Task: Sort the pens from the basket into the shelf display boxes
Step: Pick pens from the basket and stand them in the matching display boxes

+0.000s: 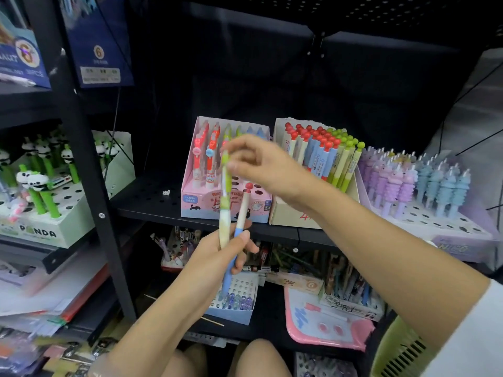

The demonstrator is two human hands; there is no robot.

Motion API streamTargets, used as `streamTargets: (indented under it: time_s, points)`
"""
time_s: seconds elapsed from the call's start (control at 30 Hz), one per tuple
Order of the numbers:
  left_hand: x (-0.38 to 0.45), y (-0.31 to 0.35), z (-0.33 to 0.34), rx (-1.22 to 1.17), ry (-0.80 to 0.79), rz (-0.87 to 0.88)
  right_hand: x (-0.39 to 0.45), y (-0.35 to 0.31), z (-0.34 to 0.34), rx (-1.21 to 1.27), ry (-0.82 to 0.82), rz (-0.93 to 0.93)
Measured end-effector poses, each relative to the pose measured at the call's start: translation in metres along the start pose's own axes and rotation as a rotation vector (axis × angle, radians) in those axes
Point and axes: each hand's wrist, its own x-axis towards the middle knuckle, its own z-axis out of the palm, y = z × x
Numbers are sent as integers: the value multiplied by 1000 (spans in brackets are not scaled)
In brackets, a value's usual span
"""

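Note:
My left hand (217, 257) grips two pens upright in front of the shelf: a green-topped pen (225, 197) and a blue pen with a red ball top (239, 227). My right hand (261, 164) pinches the green pen's top end. Behind them stands a pink display box (190, 194) holding red, green and blue pens, with several vacant holes. To its right a cream box (283, 213) is packed with red-ball and green-ball pens. The green basket (394, 349) shows only as a corner at the bottom right.
A lilac box (462, 235) of purple and blue pens sits at the right. A panda pen box (40, 232) stands on the left shelf behind a black post (89, 164). The lower shelf holds a small blue box (234, 311), a pink tray (326, 330) and loose pens.

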Motion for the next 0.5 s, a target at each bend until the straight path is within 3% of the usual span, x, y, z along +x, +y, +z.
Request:
streamTargets:
  time_s: [0.1, 0.2, 0.5]
  points:
    - [2, 3, -7, -35, 47, -25, 17, -12, -23, 48, 393, -85]
    - [6, 7, -19, -103, 123, -39, 36, -18, -42, -134, 677, -120]
    - [4, 9, -35, -63, 167, -1, 61, 18, -21, -503, 543, -36]
